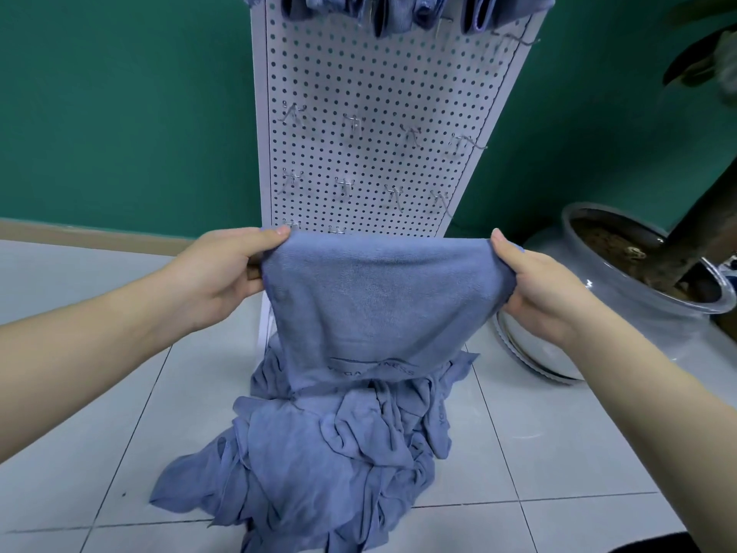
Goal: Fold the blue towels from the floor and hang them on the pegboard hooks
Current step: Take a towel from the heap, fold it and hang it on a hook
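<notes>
To your right a grey ceramic pot (622, 313) stands on a scalloped white saucer (530, 363), holding soil and a thick plant trunk (694, 229). Behind it you see a green wall (119, 113) above a pale tiled floor (79, 453).

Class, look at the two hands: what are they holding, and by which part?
One blue towel, held up by its two top corners: left hand pinches one, right hand the other.
</notes>
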The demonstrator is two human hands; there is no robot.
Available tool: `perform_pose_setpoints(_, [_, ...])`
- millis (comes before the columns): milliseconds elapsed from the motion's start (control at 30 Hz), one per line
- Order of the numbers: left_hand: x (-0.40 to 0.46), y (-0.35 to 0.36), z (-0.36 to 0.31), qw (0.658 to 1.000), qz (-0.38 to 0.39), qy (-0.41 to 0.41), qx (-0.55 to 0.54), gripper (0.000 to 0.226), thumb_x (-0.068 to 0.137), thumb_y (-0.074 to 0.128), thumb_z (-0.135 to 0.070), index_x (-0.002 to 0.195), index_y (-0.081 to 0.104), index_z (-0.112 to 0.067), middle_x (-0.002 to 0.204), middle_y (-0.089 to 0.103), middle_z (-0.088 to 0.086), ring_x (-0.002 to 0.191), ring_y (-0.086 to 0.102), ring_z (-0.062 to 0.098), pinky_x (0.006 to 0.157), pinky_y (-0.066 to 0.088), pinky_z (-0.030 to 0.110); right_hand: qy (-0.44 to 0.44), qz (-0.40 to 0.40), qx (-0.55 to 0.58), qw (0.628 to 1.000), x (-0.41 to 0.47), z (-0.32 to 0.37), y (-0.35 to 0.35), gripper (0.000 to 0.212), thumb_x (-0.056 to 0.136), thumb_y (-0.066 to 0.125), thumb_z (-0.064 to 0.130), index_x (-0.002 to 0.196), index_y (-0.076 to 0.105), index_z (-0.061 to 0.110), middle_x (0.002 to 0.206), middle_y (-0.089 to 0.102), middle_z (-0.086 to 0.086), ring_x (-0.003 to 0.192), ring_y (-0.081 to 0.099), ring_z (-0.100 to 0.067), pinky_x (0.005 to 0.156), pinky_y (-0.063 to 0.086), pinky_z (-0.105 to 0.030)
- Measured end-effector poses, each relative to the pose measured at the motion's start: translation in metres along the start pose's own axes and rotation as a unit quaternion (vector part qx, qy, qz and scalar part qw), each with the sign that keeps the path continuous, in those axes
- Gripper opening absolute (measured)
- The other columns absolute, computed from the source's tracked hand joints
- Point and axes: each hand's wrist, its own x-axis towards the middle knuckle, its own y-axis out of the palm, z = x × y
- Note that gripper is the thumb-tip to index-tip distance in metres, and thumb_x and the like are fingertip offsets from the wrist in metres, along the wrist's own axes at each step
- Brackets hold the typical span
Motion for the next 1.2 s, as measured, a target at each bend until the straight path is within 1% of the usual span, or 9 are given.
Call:
perform_pose_setpoints(133, [0.001,-0.004,-0.006,0.999,-0.012,0.038,0.003,0.016,0.097,0.066,-0.019,0.104,0.071,-0.006,0.102,0.075,0.006,0.097,0.070,0.019,0.096,0.055,0.034,0.025,0.048,0.022,0.998,0.000,0.004,-0.005,0.037,0.109,0.050,0.031,0.126,0.068,0.004,0.127,0.074,-0.010,0.116,0.070,-0.020,0.097,0.052,-0.037])
perform_pose_setpoints(300, [0.002,-0.004,-0.013,0.997,-0.036,0.063,-0.002,0.038,0.101,0.062,-0.034,0.117,0.069,0.000,0.115,0.077,0.008,0.109,0.073,0.018,0.096,0.054,0.032,0.009,0.092,-0.008,0.996,-0.002,0.004,-0.011,0.034,0.108,0.046,0.016,0.134,0.063,0.001,0.133,0.070,-0.013,0.126,0.065,-0.026,0.108,0.048,-0.041])
perform_pose_setpoints(500, [-0.003,-0.005,-0.018,0.994,0.006,0.102,0.050,0.021,0.100,0.062,-0.023,0.106,0.072,-0.006,0.110,0.077,0.007,0.102,0.072,0.018,0.095,0.056,0.032,-0.034,0.008,-0.064,0.997,-0.003,0.004,-0.007,0.033,0.106,0.055,0.029,0.112,0.074,0.003,0.111,0.078,-0.008,0.095,0.073,-0.016,0.093,0.054,-0.032])
perform_pose_setpoints(600, [-0.006,-0.007,-0.020,0.986,-0.012,0.139,0.096,0.011,0.098,0.064,-0.013,0.097,0.074,-0.009,0.096,0.079,0.003,0.087,0.073,0.015,0.077,0.058,0.023,-0.047,-0.043,-0.067,0.996,-0.004,0.007,-0.009,0.031,0.102,0.061,0.037,0.098,0.075,0.010,0.092,0.075,0.000,0.079,0.066,-0.012,0.089,0.052,-0.031])
perform_pose_setpoints(733, [-0.005,-0.006,-0.017,0.980,-0.076,0.157,0.099,0.017,0.100,0.065,-0.019,0.087,0.072,-0.010,0.093,0.075,0.007,0.086,0.070,0.018,0.079,0.060,0.027,-0.050,-0.074,-0.063,0.994,-0.004,0.004,-0.009,0.031,0.099,0.065,0.042,0.098,0.072,0.012,0.097,0.074,-0.002,0.091,0.065,-0.016,0.105,0.050,-0.040])
perform_pose_setpoints(933, [-0.002,-0.006,-0.011,0.981,-0.106,0.135,0.088,0.034,0.095,0.070,-0.040,0.092,0.070,-0.005,0.097,0.069,0.003,0.099,0.063,0.013,0.107,0.049,0.038,-0.035,-0.063,0.009,0.997,-0.005,0.004,0.000,0.029,0.102,0.060,0.040,0.098,0.070,0.013,0.106,0.074,-0.002,0.102,0.067,-0.017,0.112,0.046,-0.038])
perform_pose_setpoints(1067, [-0.003,-0.002,-0.012,0.989,-0.097,0.104,0.040,0.030,0.098,0.067,-0.038,0.082,0.071,-0.013,0.085,0.076,-0.005,0.088,0.068,0.011,0.101,0.053,0.032,-0.025,-0.053,0.056,0.997,0.000,0.001,-0.001,0.047,0.101,0.061,0.042,0.126,0.067,0.003,0.130,0.072,-0.010,0.123,0.067,-0.020,0.114,0.046,-0.040])
perform_pose_setpoints(1133, [-0.005,0.002,-0.012,0.993,-0.070,0.094,0.018,0.027,0.101,0.061,-0.036,0.087,0.070,-0.014,0.084,0.078,-0.008,0.082,0.070,0.007,0.092,0.054,0.025,-0.022,-0.055,0.068,0.996,0.001,-0.001,0.000,0.050,0.100,0.062,0.041,0.131,0.064,0.002,0.128,0.073,-0.007,0.120,0.069,-0.019,0.112,0.048,-0.038])
perform_pose_setpoints(1200, [-0.005,0.001,-0.012,0.995,-0.044,0.088,0.005,0.028,0.103,0.058,-0.036,0.099,0.071,-0.011,0.098,0.080,-0.001,0.090,0.072,0.008,0.092,0.054,0.024,-0.020,-0.054,0.074,0.996,0.001,-0.001,0.000,0.043,0.100,0.063,0.040,0.128,0.066,0.007,0.122,0.076,-0.002,0.114,0.072,-0.015,0.108,0.049,-0.036])
